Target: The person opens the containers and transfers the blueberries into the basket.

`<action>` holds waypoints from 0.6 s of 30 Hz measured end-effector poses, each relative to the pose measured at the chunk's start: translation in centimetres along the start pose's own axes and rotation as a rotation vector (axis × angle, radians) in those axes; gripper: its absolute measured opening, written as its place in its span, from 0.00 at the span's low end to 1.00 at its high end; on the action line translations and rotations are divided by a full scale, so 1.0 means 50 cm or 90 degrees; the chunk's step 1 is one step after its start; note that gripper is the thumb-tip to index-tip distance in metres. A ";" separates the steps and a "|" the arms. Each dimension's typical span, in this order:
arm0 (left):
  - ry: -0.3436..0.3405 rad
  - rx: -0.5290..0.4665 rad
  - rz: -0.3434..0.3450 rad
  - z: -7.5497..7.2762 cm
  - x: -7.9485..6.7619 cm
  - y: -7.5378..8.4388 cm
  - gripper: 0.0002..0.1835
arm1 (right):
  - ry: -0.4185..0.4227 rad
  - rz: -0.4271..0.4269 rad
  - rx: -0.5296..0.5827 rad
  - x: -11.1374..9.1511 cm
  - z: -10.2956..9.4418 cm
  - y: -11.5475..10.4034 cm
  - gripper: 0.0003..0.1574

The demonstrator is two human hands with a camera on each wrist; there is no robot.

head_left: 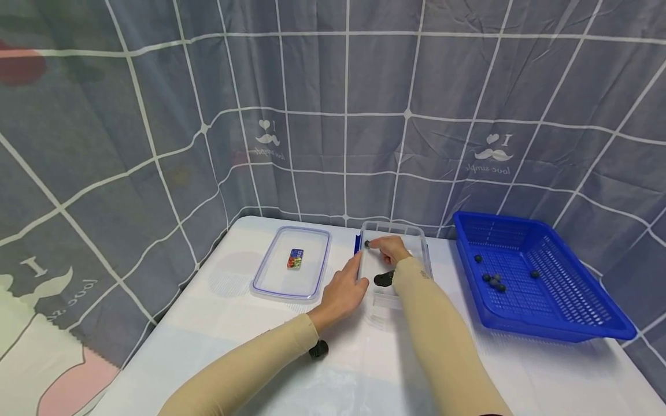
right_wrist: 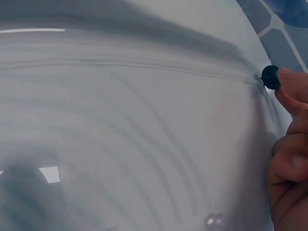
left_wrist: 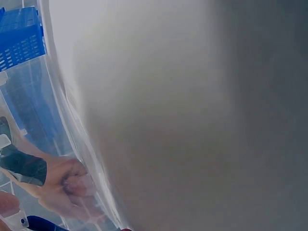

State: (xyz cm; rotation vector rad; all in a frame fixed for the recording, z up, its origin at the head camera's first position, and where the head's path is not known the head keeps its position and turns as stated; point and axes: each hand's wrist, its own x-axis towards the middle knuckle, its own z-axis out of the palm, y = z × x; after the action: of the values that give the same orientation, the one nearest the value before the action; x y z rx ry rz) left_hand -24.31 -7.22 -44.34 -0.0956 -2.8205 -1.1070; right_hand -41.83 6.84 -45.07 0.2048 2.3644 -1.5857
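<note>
Pinched between the thumb and index finger of my right hand [head_left: 391, 248] is a small, dark, round berry, which looks like a blueberry [right_wrist: 270, 77]. That hand reaches into the clear plastic container [head_left: 398, 225], with the berry by its far left corner. My left hand [head_left: 342, 290] lies along the container's left wall, index finger extended and thumb spread at the rim, beside a blue latch [head_left: 357, 244]. In the left wrist view the right hand [left_wrist: 67, 190] shows through the clear wall; only a bit of the left fingers [left_wrist: 7, 207] appears there.
To the right stands a blue slotted basket [head_left: 543, 323] with several dark berries [head_left: 493, 281] on its floor. A clear lid [head_left: 309, 283] with a blue seal and colourful label [head_left: 295, 259] lies left of the container. A grey gridded curtain [head_left: 322, 138] hangs behind the white-covered table [head_left: 333, 381].
</note>
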 end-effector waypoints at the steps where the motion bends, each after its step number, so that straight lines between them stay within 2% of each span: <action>1: -0.001 0.002 -0.002 0.000 0.000 0.000 0.38 | 0.003 0.001 -0.007 0.000 0.001 -0.001 0.22; 8: 0.004 -0.007 -0.001 -0.001 -0.005 0.006 0.37 | 0.027 0.027 -0.011 0.002 0.011 0.000 0.22; 18: 0.009 -0.007 0.002 -0.001 -0.003 0.002 0.37 | 0.034 0.009 -0.001 -0.005 0.021 -0.008 0.21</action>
State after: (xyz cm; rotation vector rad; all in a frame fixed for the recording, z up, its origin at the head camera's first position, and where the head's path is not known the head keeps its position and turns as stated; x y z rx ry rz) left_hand -24.17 -7.20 -44.27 -0.0930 -2.8008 -1.1185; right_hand -41.55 5.76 -45.01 0.2661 2.3982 -1.5912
